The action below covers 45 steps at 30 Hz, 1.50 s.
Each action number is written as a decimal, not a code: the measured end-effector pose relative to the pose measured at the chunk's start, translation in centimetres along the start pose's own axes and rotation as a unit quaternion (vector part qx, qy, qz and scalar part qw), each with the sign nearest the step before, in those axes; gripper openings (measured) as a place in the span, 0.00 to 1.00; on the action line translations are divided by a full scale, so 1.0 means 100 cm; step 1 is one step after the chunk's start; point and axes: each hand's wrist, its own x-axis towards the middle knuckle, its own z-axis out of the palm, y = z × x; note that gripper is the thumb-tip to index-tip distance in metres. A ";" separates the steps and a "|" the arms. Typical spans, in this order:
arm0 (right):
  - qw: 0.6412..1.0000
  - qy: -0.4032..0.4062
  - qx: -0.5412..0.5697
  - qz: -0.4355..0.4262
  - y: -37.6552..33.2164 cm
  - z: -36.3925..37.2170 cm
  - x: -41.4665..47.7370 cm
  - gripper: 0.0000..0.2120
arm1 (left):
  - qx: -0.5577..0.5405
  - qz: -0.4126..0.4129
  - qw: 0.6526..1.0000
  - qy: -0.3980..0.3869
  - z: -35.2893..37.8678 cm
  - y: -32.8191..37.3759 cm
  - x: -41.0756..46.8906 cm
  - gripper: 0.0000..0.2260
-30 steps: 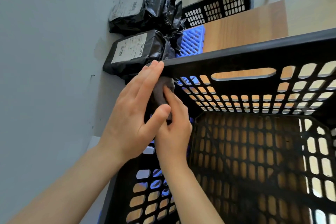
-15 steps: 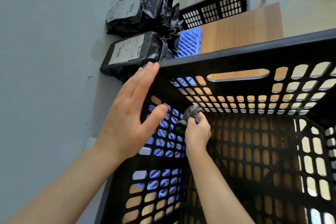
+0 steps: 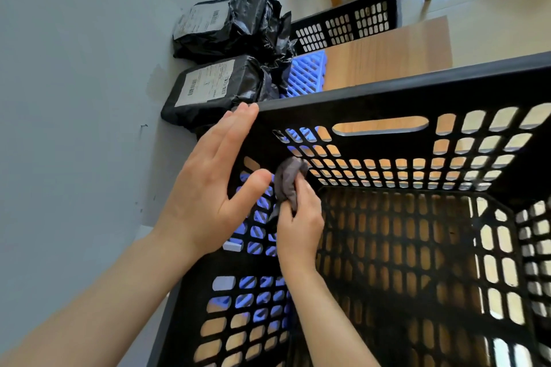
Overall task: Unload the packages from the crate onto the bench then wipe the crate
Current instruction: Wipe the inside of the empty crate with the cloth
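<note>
Gripping cloth [image 3: 287, 183] in right hand [image 3: 299, 225], inside crate [image 3: 387, 89]

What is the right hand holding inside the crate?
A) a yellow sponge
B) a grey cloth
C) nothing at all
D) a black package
B: the right hand grips a bunched grey cloth and presses it against the inside corner of the crate.
</note>
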 end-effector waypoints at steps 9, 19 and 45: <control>0.971 -0.079 -0.124 0.189 -0.007 -0.024 0.023 0.23 | 0.034 -0.007 0.999 0.005 0.004 -0.004 -0.001 0.33; 0.750 -0.255 -0.560 -0.243 -0.060 -0.065 -0.004 0.27 | 0.043 -0.015 0.994 0.095 0.004 0.003 -0.006 0.34; 0.124 -0.253 -0.682 -0.675 -0.204 -0.143 0.078 0.19 | -0.087 -0.080 0.977 0.179 0.004 -0.008 -0.018 0.31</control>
